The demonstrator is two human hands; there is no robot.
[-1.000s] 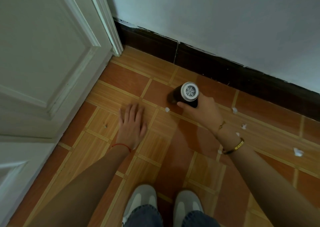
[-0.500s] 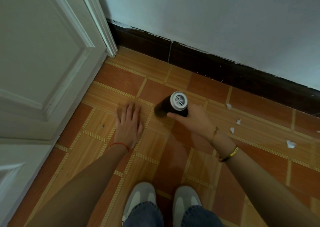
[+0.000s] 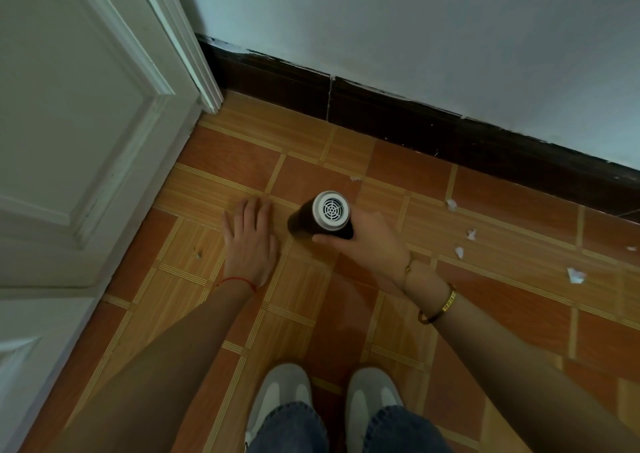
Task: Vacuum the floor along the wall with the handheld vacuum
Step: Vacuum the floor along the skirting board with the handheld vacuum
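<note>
— What sits at the centre of the frame?

— A handheld vacuum (image 3: 323, 219), a dark cylinder with a pale round grille on its upper end facing the camera, held over the tiled floor (image 3: 408, 172) a little way out from the black skirting board (image 3: 398, 113).

— Who has hold of it?

— The person's right hand (image 3: 369, 241), fingers and thumb wrapped around the dark body from the right side. A thin chain and a gold bangle (image 3: 438, 309) circle that wrist.

— And the other hand?

— The left hand (image 3: 251, 241) lies flat on the floor just beside the vacuum, to its left, fingers straight and close together, pointing toward the wall (image 3: 415, 20). It holds nothing. A red string (image 3: 237, 281) is tied at the wrist.

— Is the vacuum's lower end touching the tiles?

— That cannot be told; the body hides it.

— What is around them?

— Small white paper scraps (image 3: 575, 275) lie scattered on the orange and wood-grain tiles to the right of the vacuum, between it and the right edge of the frame. One more scrap (image 3: 355, 177) lies between the vacuum and the skirting board, and a tiny speck rests on a tile left of the flat hand.

— And further out?

— A white panelled door (image 3: 79, 113) fills the left side, its frame meeting the skirting board at the corner of the floor. At the bottom edge, two grey and white shoes (image 3: 280, 397) and blue jeans cuffs (image 3: 289, 428) point toward the wall.
</note>
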